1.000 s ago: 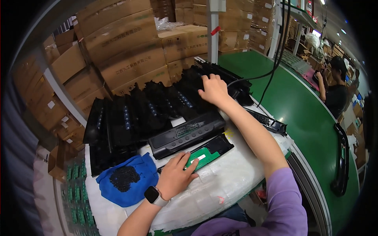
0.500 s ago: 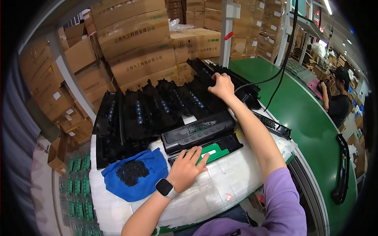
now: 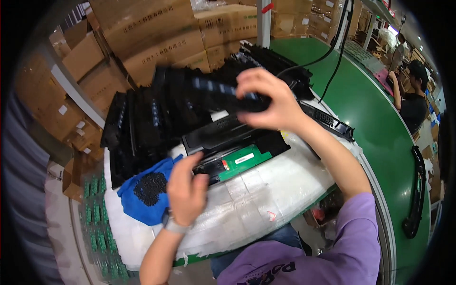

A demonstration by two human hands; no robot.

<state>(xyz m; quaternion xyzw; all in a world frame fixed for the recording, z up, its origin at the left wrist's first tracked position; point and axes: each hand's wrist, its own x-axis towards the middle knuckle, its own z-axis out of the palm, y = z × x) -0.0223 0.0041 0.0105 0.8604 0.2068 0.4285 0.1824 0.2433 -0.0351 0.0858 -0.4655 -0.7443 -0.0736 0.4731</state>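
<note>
My right hand is closed round one end of a long black plastic housing that has a row of bluish spots. It is lifted, tilted and smeared by motion. Beneath it lies a long black front panel. Close in front of that sits a black casing holding a green circuit board with a white label. My left hand is raised by the casing's left end, thumb and fingers apart, holding nothing. Beside it a blue cloth carries a heap of small black pieces, too small to name.
More black housings stand in a row at the back left. Cardboard boxes are stacked behind. Black cables hang over a green bench at right, where a black curved part lies. Another person sits far right.
My right hand has brought a black housing from the back row toward me and left. My left hand has come off the casing and moved left. The whole view has shifted slightly.
</note>
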